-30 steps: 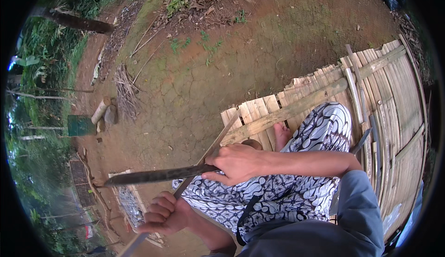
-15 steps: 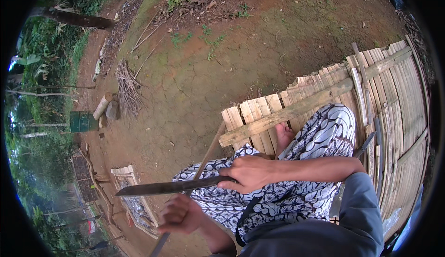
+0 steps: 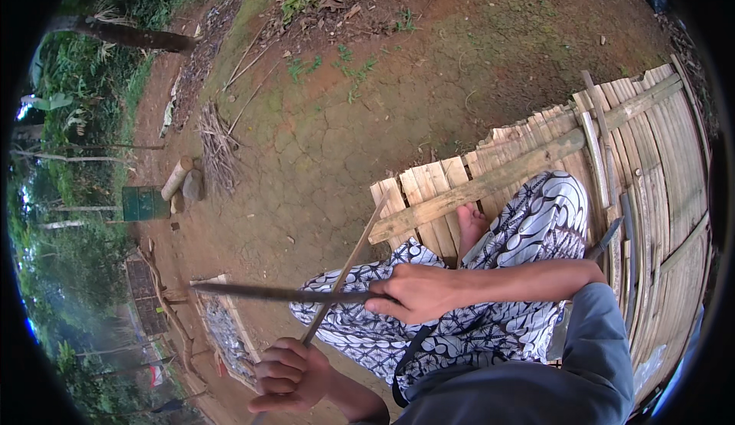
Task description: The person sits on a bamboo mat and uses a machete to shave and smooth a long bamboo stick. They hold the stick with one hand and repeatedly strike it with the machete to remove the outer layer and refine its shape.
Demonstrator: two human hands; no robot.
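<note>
My right hand [image 3: 417, 293] is closed around the handle of a machete [image 3: 264, 293], whose long dark blade points left, seen nearly edge-on. The blade crosses a thin bamboo strip [image 3: 352, 260] above my lap. My left hand [image 3: 291, 375] is wrapped round the strip's lower part, below the blade. From there the strip slants up and away to the right, its far end over the platform's corner. Most of its near end is hidden by my left hand. My crossed legs, in patterned black-and-white cloth [image 3: 528, 233], lie under my right forearm.
I sit on a bamboo slat platform [image 3: 666, 180] with a beam [image 3: 490, 180] along its edge. A second knife [image 3: 605, 240] lies at my right. On the earth ground are a bundle of sticks [image 3: 218, 149], a green container [image 3: 145, 204], a log [image 3: 177, 178] and a wooden-framed bed [image 3: 226, 329].
The machete blade has turned from its flat side to nearly edge-on. My left hand has shifted slightly down, and the strip has moved a little up and right.
</note>
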